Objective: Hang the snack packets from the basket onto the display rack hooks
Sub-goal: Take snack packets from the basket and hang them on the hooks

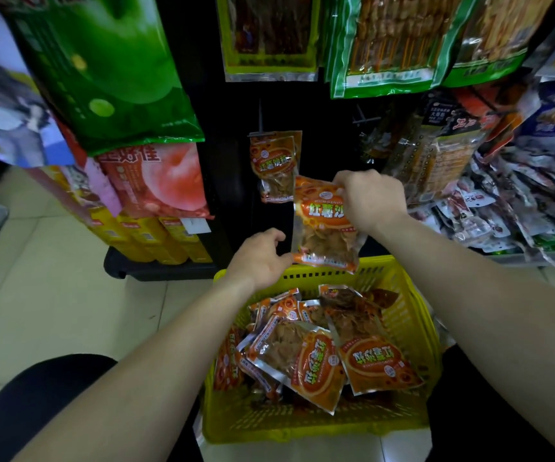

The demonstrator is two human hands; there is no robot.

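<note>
My right hand grips the top of an orange snack packet held upright above the far rim of the yellow basket. My left hand pinches that packet's lower left corner. Several more orange packets lie piled in the basket. On the black rack, a few of the same packets hang from a hook, just left of and above the held one.
Large green bags and red and yellow packs hang at the left. Green skewer packets hang above. A heap of small packets fills a shelf at the right. Pale tiled floor lies at the left.
</note>
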